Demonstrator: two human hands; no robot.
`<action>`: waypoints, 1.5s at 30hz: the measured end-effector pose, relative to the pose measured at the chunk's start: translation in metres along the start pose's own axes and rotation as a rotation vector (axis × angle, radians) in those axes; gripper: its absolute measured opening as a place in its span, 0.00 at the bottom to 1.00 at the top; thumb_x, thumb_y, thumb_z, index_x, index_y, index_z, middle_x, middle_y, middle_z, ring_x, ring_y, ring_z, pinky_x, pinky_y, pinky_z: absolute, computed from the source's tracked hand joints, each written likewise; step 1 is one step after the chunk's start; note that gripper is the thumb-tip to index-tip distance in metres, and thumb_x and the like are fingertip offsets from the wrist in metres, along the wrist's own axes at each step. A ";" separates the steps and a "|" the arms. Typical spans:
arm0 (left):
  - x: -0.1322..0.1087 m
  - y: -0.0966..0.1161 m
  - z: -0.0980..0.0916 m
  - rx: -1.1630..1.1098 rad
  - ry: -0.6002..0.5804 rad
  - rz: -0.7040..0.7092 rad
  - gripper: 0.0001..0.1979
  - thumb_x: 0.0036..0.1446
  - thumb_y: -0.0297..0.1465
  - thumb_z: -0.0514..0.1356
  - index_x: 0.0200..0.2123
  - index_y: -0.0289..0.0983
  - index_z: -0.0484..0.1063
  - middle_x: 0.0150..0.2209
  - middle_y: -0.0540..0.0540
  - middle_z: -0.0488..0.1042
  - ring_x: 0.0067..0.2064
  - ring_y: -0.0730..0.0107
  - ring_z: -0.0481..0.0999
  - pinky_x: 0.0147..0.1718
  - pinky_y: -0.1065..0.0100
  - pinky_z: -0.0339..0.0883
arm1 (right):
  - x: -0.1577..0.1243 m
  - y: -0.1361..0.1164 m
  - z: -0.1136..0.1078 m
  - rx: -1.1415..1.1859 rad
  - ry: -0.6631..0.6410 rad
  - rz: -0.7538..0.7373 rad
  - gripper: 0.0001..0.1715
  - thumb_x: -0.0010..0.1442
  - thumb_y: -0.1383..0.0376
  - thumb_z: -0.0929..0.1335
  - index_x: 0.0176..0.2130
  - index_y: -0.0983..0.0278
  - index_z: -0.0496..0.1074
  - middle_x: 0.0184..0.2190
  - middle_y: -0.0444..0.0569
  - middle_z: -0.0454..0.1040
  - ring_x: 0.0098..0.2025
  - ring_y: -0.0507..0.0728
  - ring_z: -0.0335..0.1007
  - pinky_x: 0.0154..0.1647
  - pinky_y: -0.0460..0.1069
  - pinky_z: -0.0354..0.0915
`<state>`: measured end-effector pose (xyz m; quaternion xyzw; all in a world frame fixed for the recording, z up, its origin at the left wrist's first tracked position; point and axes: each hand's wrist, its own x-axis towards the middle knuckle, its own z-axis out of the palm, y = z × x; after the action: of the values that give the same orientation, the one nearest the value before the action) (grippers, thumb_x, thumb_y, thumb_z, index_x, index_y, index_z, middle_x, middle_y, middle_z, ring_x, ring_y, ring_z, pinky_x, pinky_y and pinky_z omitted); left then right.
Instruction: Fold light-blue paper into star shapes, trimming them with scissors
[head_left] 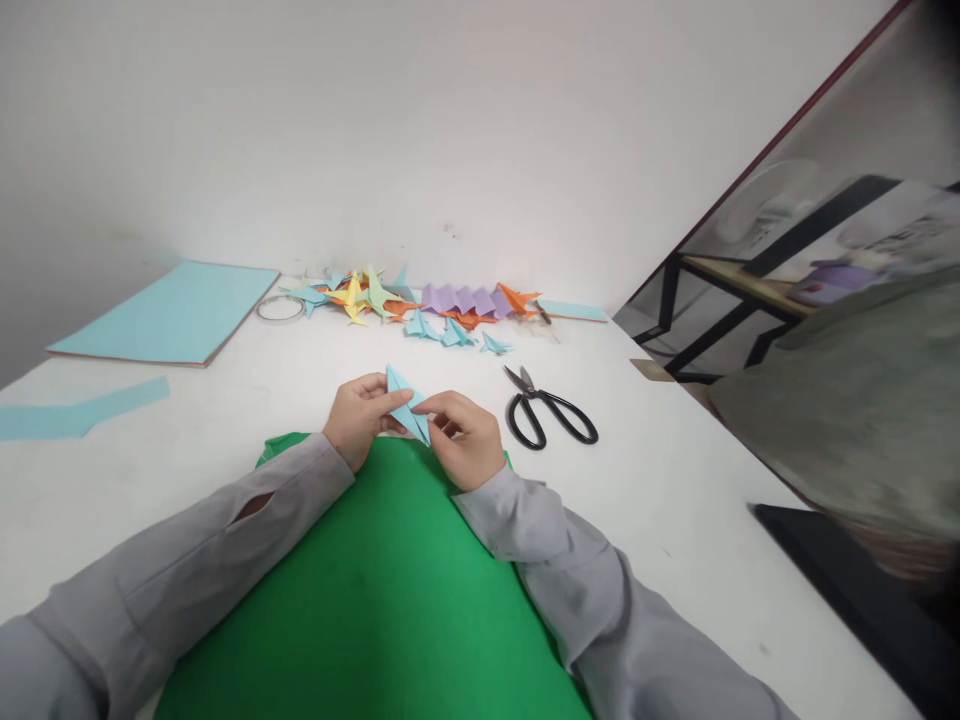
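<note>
Between my two hands is a piece of folded light-blue paper (403, 384), a slim pointed diamond shape tilted with its upper tip to the left. My left hand (358, 418) pinches its left side, thumb lying across the front. At the lower right edge, my right hand (466, 438) grips the paper with thumb and index finger. Both hands are just above the near part of the white table, over the green apron (375, 590). To the right of my right hand lie black-handled scissors (541, 402), blades slightly apart.
Folded paper figures in several colours (367, 295) lie along the wall, beside a purple pleated paper (465, 300) and a roll of tape (280, 309). A stack of blue paper sheets (172, 312) and a cut blue strip (90, 410) are left. A dark shelf frame (739, 290) stands right.
</note>
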<state>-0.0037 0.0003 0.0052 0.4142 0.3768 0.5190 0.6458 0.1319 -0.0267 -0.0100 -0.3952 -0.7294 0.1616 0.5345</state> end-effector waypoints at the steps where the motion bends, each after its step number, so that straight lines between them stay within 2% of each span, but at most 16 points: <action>1: -0.001 0.001 0.000 0.006 -0.019 -0.013 0.10 0.35 0.28 0.66 0.23 0.31 0.70 0.18 0.51 0.71 0.18 0.75 0.69 0.16 0.72 0.66 | 0.000 0.000 0.000 0.004 0.003 0.018 0.14 0.47 0.76 0.62 0.32 0.64 0.71 0.27 0.46 0.71 0.21 0.48 0.63 0.20 0.44 0.61; 7: -0.002 0.002 0.002 -0.034 -0.054 -0.056 0.08 0.37 0.29 0.65 0.20 0.31 0.69 0.16 0.51 0.70 0.18 0.75 0.68 0.16 0.73 0.64 | -0.001 0.000 -0.001 0.029 0.011 0.063 0.10 0.49 0.73 0.64 0.32 0.63 0.72 0.27 0.46 0.73 0.21 0.49 0.63 0.19 0.44 0.61; 15: -0.003 0.001 0.002 0.061 -0.074 -0.070 0.11 0.37 0.32 0.66 0.20 0.30 0.70 0.16 0.48 0.71 0.17 0.75 0.68 0.14 0.74 0.62 | 0.001 -0.001 -0.002 0.031 0.024 0.139 0.06 0.54 0.64 0.65 0.31 0.62 0.73 0.26 0.46 0.72 0.23 0.50 0.63 0.21 0.46 0.60; 21: -0.003 0.002 0.003 0.097 -0.099 -0.070 0.12 0.36 0.33 0.67 0.21 0.29 0.72 0.17 0.47 0.72 0.18 0.74 0.70 0.15 0.74 0.64 | 0.001 -0.002 -0.002 0.037 0.102 0.202 0.06 0.52 0.63 0.67 0.26 0.63 0.70 0.23 0.45 0.70 0.21 0.50 0.63 0.19 0.45 0.58; 30: -0.001 -0.003 0.001 0.091 -0.080 -0.012 0.12 0.36 0.33 0.68 0.20 0.30 0.72 0.19 0.49 0.73 0.18 0.75 0.70 0.18 0.73 0.66 | 0.002 -0.001 -0.001 0.008 0.083 0.210 0.04 0.49 0.64 0.68 0.26 0.63 0.69 0.24 0.45 0.71 0.22 0.50 0.64 0.21 0.46 0.61; 33: -0.002 -0.003 0.001 0.086 -0.091 -0.020 0.11 0.36 0.33 0.67 0.21 0.30 0.73 0.19 0.48 0.74 0.18 0.75 0.70 0.19 0.73 0.66 | 0.003 0.000 -0.001 0.059 0.101 0.299 0.06 0.48 0.62 0.68 0.26 0.63 0.69 0.22 0.44 0.70 0.21 0.50 0.62 0.20 0.46 0.60; 38: -0.003 -0.002 0.002 0.125 -0.116 -0.008 0.12 0.37 0.34 0.67 0.24 0.31 0.74 0.21 0.46 0.75 0.20 0.73 0.72 0.18 0.73 0.65 | 0.006 0.003 -0.002 0.281 0.122 0.455 0.10 0.47 0.59 0.69 0.25 0.64 0.69 0.18 0.43 0.69 0.20 0.50 0.62 0.19 0.45 0.59; 45: -0.001 -0.006 0.000 0.226 -0.128 0.041 0.10 0.40 0.33 0.65 0.23 0.31 0.74 0.21 0.46 0.75 0.21 0.71 0.73 0.18 0.72 0.66 | 0.009 0.007 -0.001 0.470 0.189 0.606 0.16 0.38 0.58 0.73 0.21 0.64 0.65 0.14 0.40 0.68 0.15 0.48 0.61 0.16 0.44 0.59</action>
<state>-0.0016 -0.0017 0.0002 0.5242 0.3821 0.4590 0.6070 0.1343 -0.0152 -0.0084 -0.4726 -0.4704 0.4378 0.6031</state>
